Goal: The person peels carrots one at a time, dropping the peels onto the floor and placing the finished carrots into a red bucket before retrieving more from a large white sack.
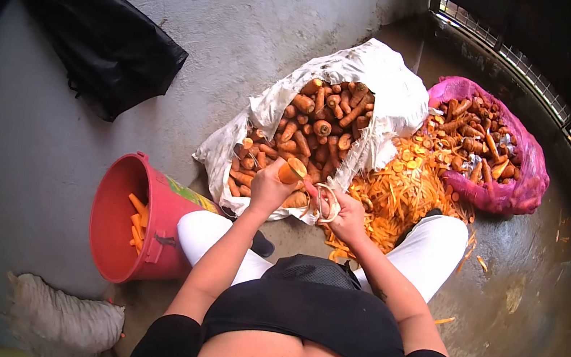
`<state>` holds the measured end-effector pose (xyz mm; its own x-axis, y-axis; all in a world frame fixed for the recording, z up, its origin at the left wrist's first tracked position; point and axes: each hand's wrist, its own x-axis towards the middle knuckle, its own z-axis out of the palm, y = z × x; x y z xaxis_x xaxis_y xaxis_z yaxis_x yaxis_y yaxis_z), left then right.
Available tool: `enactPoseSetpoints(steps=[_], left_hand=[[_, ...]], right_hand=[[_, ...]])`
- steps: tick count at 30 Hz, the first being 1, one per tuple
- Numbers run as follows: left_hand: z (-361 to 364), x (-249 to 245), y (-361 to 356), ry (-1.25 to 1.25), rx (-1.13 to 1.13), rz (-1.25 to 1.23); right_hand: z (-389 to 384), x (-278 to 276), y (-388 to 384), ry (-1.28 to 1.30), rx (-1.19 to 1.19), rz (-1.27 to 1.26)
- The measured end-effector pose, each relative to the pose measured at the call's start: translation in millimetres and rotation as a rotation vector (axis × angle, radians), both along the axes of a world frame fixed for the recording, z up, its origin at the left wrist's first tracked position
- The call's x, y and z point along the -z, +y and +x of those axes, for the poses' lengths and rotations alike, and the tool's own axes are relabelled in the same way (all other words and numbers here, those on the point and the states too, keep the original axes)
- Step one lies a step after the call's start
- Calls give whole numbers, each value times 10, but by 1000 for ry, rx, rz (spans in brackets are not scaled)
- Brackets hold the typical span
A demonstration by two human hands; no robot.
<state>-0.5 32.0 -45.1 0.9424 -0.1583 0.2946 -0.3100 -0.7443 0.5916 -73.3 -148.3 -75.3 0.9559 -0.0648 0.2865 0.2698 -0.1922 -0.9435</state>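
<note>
My left hand (272, 187) is closed around a thick carrot (293, 171), whose cut orange end points up. Close beside it, my right hand (344, 216) grips a peeler (329, 205) with a pale, looped handle, its tip near the carrot. Both hands are above the front edge of an open white sack (393, 84) full of unpeeled carrots (322, 122). To the right of the sack lies a heap of orange peelings and cut ends (396, 194). Several peeled carrots (139, 224) are inside a red bucket (173, 225) tipped on its side at the left.
A pink mesh sack (531, 169) of carrots lies at the upper right. Black plastic (107, 44) hangs at the upper left by the grey wall. A whitish sack (65, 315) rests at the lower left. Metal grating (534, 67) runs along the right. The floor (504, 282) looks wet.
</note>
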Motion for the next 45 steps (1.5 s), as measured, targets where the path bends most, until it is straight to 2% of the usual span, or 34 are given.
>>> enactPoseSetpoints(steps=[6, 27, 33, 42, 45], left_hand=[[1, -46, -88, 35, -41, 63], [13, -48, -29, 26, -78, 138], [-16, -50, -28, 13, -89, 164], [-34, -96, -48, -113, -130, 301], [-74, -125, -105, 45, -147, 259]], right_hand=[[2, 28, -28, 91, 24, -108], [10, -20, 14, 159, 6, -115], [8, 25, 49, 189, -4, -37], [43, 207, 75, 219, -20, -23], [80, 243, 86, 205, 4, -49]])
